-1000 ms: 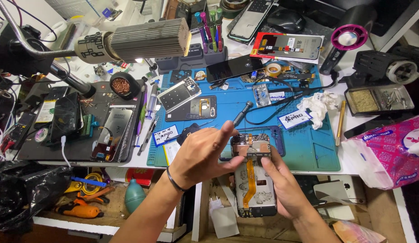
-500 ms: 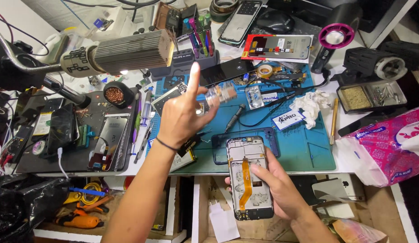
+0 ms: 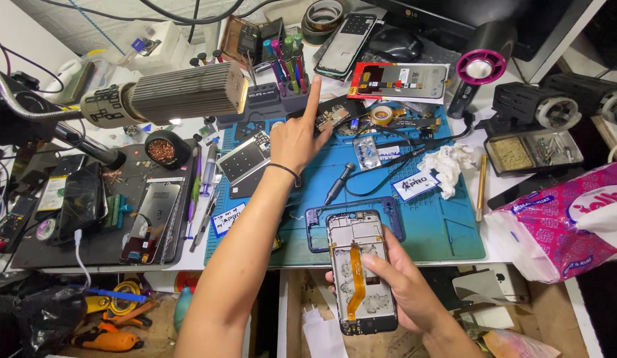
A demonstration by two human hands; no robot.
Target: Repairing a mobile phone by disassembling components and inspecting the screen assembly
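Note:
My right hand [image 3: 404,288] holds an opened phone [image 3: 359,265] face down at the table's front edge, thumb resting on its orange flex cable [image 3: 353,282]. My left hand [image 3: 292,139] is stretched to the back of the blue work mat [image 3: 447,232], index finger pointing up. Its other fingertips pinch a small dark circuit board [image 3: 333,116] just above the mat, beside a rack of tools [image 3: 282,89].
On the mat lie a blue phone frame [image 3: 396,222], a screwdriver [image 3: 338,182], a crumpled tissue [image 3: 454,162] and a tape roll [image 3: 382,114]. A ribbed lamp head [image 3: 185,93] hangs at left over a dark mat with phone parts. At right sit a parts tray [image 3: 534,151] and a pink bag [image 3: 560,215].
My left hand left the top of the phone with a small part and reached away to the back of the mat. My right hand has kept the phone near the table edge.

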